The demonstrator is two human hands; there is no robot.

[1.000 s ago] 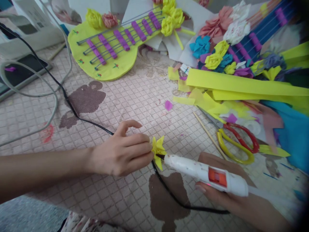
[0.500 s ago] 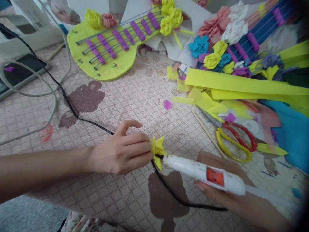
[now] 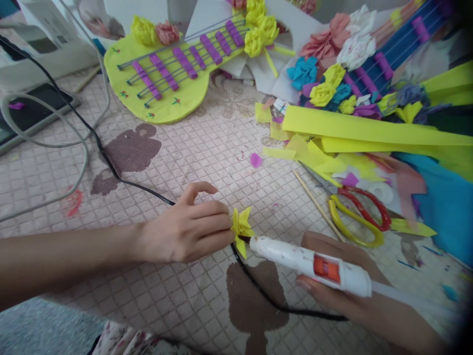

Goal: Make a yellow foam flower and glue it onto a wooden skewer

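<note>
My left hand [image 3: 192, 227] pinches a small yellow paper flower [image 3: 242, 227] low over the tablecloth, its pointed petals spread to the right of my fingertips. In my right hand [image 3: 332, 296] is a white hot glue gun [image 3: 306, 261] with an orange switch, a clear glue stick coming out of its back end. The dark nozzle meets the flower's lower petals; whether it touches them I cannot tell. A black cord [image 3: 254, 281] passes beneath the flower and my left hand.
A yellow paper guitar [image 3: 166, 84] lies at the back, and a blue one [image 3: 391, 59] with paper flowers back right. Scissors [image 3: 358, 217], a wooden stick [image 3: 318, 202] and yellow paper strips [image 3: 362, 128] lie right. A phone-like device [image 3: 37, 111] and grey cable [image 3: 83, 162] sit left.
Both hands, the flower and the glue gun hold nearly the same place. The view has shifted very slightly, with things on the right now a little further left.
</note>
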